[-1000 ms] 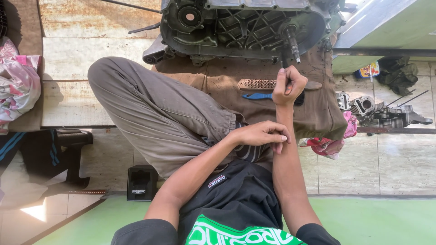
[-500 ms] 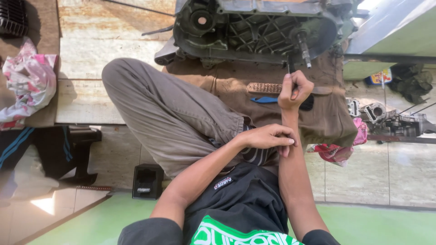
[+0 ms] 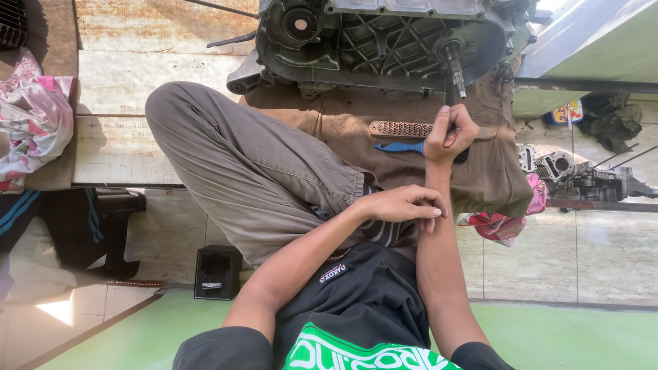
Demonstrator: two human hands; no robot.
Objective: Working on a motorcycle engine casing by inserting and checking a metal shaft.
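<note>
My right hand [image 3: 449, 131] sits right of centre, fist closed round a thin dark tool [image 3: 447, 92] whose tip meets the engine case [image 3: 384, 41] at the top edge — near its shaft [image 3: 454, 67]. My left hand [image 3: 401, 203] rests mid-frame on my right forearm, fingers loosely curled, holding nothing.

Engine crankcase [image 3: 391, 41]: grey-green cast metal, open ribbed face toward the viewer, lying at the far edge of a brown cloth [image 3: 493, 178]; a threaded shaft [image 3: 454, 67] projects from its right part. Thin dark tool [image 3: 449, 103]: held upright in the right hand [image 3: 449, 133], tip just below the shaft. Wire brush [image 3: 401, 129] and blue handle [image 3: 397, 146]: flat on the cloth, left of that hand.
</note>
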